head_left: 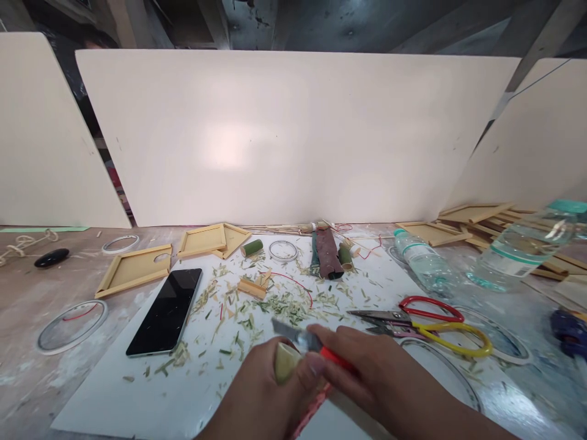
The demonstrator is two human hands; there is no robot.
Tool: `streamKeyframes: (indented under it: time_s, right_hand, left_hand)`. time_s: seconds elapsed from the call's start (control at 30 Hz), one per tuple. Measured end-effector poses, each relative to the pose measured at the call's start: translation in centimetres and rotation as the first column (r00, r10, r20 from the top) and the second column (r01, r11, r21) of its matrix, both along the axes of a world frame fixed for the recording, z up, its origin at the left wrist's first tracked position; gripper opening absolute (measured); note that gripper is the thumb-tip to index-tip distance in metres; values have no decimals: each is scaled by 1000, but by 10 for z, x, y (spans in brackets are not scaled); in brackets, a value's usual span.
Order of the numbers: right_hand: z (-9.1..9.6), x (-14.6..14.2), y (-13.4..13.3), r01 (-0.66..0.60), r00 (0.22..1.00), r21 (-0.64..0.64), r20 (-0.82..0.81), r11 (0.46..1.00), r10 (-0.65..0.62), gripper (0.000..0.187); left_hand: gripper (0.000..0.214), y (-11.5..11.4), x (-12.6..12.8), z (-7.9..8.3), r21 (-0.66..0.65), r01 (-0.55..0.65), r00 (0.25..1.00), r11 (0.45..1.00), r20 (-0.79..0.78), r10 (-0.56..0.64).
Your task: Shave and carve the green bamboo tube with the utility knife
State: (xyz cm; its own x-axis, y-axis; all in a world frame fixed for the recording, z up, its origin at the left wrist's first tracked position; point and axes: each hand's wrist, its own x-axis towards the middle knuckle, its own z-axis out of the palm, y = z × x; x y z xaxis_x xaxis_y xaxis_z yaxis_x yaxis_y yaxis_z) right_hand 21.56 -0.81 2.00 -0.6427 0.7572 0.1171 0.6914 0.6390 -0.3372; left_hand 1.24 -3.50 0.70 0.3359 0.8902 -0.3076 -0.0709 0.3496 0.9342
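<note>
In the right hand (367,360), a partly covered red-handled knife (306,341) is gripped; in the left hand (261,385), a pale-green piece (287,365), mostly hidden, is clasped beside it. Underneath, a reddish item (312,410) cannot be identified; shavings (288,305) are strewn beyond.

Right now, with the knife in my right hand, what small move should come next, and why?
Probably a short, light shaving stroke: your right hand grips the red-handled knife, its blade sits close by the pale green bamboo-like piece in your left hand, and shavings litter the white board.
</note>
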Motion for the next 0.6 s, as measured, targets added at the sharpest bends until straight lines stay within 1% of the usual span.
streamKeyframes:
  time_s: [0.07, 0.1, 0.13, 0.17, 0.27, 0.37, 0.47, 0.53, 0.6]
  right_hand:
    - [-3, -2, 1, 112, 991, 20, -75, 994, -110, 26]
    - [-4, -3, 2, 147, 984, 27, -103, 989, -143, 25]
    - [-5, -2, 3, 158, 981, 34, -118, 987, -153, 25]
    - [-4, -2, 4, 152, 982, 39, -123, 988, -146, 26]
    - [0, 3, 8, 101, 988, 47, -119, 994, -95, 23]
    - [8, 7, 12, -3, 997, 38, -82, 999, 6, 16]
    - [12, 7, 13, -103, 994, 16, -39, 995, 103, 14]
    - [12, 6, 11, -126, 992, 9, -19, 992, 126, 8]
    - [9, 5, 8, -121, 993, -1, -8, 993, 121, 10]
  left_hand:
    - [53, -1, 2, -3, 35, 7, 999, 999, -38, -6]
    - [53, -1, 3, -4, 28, -4, 999, 1000, -42, 6]
    - [53, -1, 3, -5, 11, 13, 998, 1000, -60, -13]
    - [53, 0, 2, -5, 4, 4, 999, 1000, -41, -4]
    - [59, 3, -2, -4, -50, 26, 999, 998, 35, -24]
    - [62, 5, -6, -3, -91, 68, 991, 994, 123, -57]
    - [63, 5, -7, -7, -77, 101, 977, 992, 194, -84]
    - [61, 4, -6, -11, -61, 89, 976, 994, 202, -75]
    - [56, 3, -5, -13, -49, 54, 982, 997, 185, -44]
